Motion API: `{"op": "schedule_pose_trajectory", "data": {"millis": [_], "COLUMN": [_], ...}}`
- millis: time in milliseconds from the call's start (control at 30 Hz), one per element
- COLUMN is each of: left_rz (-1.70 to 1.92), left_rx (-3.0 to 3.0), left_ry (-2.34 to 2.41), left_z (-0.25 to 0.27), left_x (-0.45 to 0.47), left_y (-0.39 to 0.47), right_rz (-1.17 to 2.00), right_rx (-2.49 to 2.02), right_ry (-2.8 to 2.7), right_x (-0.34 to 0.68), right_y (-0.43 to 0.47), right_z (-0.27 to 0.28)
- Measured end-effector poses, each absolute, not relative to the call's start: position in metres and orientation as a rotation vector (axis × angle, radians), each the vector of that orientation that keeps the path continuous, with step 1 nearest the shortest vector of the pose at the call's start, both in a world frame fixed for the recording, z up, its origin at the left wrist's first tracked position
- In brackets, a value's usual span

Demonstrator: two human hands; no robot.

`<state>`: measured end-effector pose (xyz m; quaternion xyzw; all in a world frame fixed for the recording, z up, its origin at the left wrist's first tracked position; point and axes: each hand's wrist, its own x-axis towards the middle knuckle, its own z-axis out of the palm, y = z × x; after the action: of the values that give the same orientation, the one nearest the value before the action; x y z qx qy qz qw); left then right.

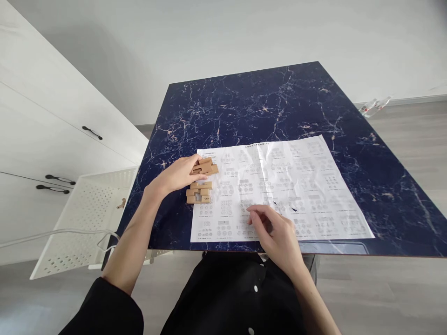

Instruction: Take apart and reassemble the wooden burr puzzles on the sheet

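Observation:
My left hand (178,177) is closed around a small group of notched wooden puzzle pieces (205,166), thumb on the near side and fingers on the far side. They are over the upper left corner of a creased instruction sheet (251,190) printed with rows of small diagrams. Just nearer to me, more notched wooden blocks (199,192) sit together at the sheet's left edge, with a gap in their middle. My right hand (274,228) rests over the lower middle of the sheet, fingers curled and thumb near the index finger. Whether anything is between those fingertips is hidden.
The sheet lies on a dark blue marbled table (244,107). A white perforated basket (80,223) stands at the table's left side, with a white cable (59,231) across it. White cabinets (52,121) are further left. Clear bottles (375,106) lie on the floor beyond the right edge.

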<state>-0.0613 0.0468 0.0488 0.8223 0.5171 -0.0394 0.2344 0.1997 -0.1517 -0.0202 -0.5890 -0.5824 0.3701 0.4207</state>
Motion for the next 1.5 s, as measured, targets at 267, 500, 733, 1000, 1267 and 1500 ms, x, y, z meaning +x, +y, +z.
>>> {"op": "schedule_pose_trajectory", "data": {"millis": [267,500,733,1000,1267,1500], "left_rz": [-0.010,0.288,0.194,0.089,0.227,0.275], "left_rx": [2.252,2.050,1.873,1.752,1.558,1.446], "left_ry": [1.453,1.252,0.929,0.806,0.805,0.787], "left_z": [0.052,0.058,0.045,0.031,0.020,0.030], "left_x": [-0.057,-0.030,0.011,0.024,0.023,0.026], "left_y": [0.045,0.023,-0.012,-0.021,-0.018,-0.015], "right_rz": [0.921,0.934,1.001,0.998,0.924,0.921], "right_rx": [-1.475,-1.470,-1.392,-1.487,-1.448,-1.443], "right_ry": [-1.460,-1.428,-1.098,-1.000,-0.949,-0.979], "right_x": [0.200,0.199,0.201,0.201,0.201,0.201], "right_y": [-0.152,-0.151,-0.149,-0.150,-0.152,-0.152], "right_z": [-0.020,-0.018,-0.014,-0.012,-0.015,-0.015]}}
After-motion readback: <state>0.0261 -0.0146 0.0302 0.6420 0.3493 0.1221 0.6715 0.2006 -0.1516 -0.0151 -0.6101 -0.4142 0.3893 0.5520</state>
